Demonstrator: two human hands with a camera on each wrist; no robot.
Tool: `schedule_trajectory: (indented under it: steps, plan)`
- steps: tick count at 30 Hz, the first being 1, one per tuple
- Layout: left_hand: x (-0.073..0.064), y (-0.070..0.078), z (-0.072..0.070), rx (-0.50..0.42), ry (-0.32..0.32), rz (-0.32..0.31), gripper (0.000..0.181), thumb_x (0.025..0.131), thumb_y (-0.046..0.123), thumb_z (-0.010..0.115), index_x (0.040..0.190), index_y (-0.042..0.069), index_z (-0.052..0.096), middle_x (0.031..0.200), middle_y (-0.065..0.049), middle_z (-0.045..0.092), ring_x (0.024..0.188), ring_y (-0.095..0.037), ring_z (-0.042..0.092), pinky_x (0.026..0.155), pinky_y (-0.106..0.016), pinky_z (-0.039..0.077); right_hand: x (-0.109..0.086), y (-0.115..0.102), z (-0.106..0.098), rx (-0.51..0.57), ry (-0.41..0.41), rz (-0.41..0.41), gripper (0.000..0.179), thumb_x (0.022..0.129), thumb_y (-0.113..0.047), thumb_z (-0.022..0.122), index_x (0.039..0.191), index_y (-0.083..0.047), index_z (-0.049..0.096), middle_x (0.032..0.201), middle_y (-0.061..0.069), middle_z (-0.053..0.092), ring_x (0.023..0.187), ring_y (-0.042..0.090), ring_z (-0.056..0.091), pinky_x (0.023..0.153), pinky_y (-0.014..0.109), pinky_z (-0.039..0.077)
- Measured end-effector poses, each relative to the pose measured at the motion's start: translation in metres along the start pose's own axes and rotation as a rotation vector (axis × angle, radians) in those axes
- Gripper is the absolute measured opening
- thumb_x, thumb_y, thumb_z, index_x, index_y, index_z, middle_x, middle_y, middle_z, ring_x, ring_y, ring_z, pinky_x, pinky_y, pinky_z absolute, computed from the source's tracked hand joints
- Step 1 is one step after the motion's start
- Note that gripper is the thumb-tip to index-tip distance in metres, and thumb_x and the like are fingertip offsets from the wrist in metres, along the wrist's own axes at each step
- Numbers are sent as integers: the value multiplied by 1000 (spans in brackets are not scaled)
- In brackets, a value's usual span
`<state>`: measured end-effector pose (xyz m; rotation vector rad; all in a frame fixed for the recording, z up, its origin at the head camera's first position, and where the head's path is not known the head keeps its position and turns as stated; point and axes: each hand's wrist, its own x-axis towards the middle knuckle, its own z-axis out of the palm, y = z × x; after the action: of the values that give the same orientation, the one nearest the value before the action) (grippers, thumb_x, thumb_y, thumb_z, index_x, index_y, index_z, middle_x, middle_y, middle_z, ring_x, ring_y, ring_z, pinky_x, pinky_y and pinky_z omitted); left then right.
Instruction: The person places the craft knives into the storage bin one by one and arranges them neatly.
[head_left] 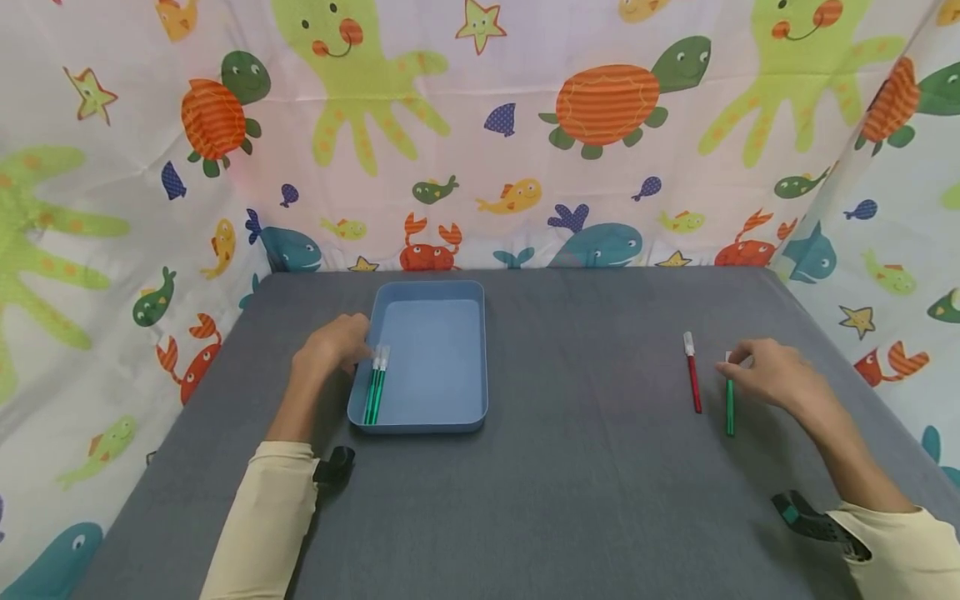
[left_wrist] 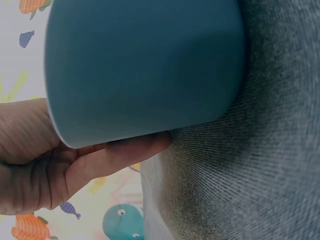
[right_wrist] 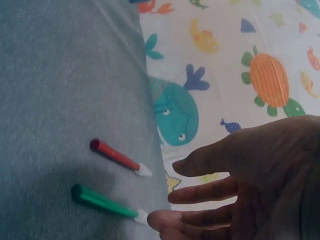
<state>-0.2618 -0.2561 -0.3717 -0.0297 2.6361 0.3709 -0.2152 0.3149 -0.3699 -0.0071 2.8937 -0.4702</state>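
Observation:
My left hand (head_left: 332, 346) is at the left wall of a blue tray (head_left: 427, 289), holding it by the rim. Its fingers lie along the outer side of the tray wall (left_wrist: 145, 65) in the left wrist view; the thumb is hidden there. Green markers (head_left: 377, 387) with whitish caps lie side by side along the tray's left inside. My right hand (head_left: 776, 375) hovers at the capped end of another green marker (head_left: 730, 408), thumb and fingers apart. In the right wrist view a fingertip overlaps the white cap of that green marker (right_wrist: 107, 203).
A red marker (head_left: 693, 383) with a white cap lies just left of the right hand's green marker. Grey cloth (head_left: 570, 492) covers the table. A curtain (head_left: 480, 150) printed with sea animals hangs along the back and both sides.

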Motion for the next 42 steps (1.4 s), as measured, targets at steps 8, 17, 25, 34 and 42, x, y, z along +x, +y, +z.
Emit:
schedule_trajectory:
  steps: [8,17,25,34,42]
  plan:
    - [-1,1,0,10,14,-3,39,103,12,65,135,-8,56,124,-28,67,94,-29,74,88,-46,62,0,8,0,-16,-41,54,48,98,-29,67,117,14,63,88,20,59,83,33,54,65,39,42]
    - [-1,-1,-3,10,6,-6,36,103,13,64,132,-9,57,115,-25,68,93,-29,72,82,-43,62,2,7,4,-23,-49,89,49,101,-31,63,115,16,63,76,13,53,74,26,54,63,39,40]
    - [-2,-2,-3,-1,-2,-3,38,103,13,64,134,-9,57,119,-26,68,96,-30,72,86,-45,62,7,2,19,-42,-67,79,33,97,-29,68,82,0,64,67,7,48,66,21,51,60,36,36]
    - [-1,0,-2,-4,-7,-17,40,103,13,64,135,-9,56,120,-26,68,97,-30,71,87,-46,62,7,-4,25,-72,-26,99,23,94,-12,62,74,-3,57,66,6,43,62,23,48,59,39,36]
    - [-1,1,0,-7,-8,-17,38,103,12,64,135,-9,56,120,-26,67,99,-30,71,89,-46,62,4,-1,26,-72,-12,98,26,94,-12,59,70,-4,53,64,7,44,58,21,48,53,34,36]
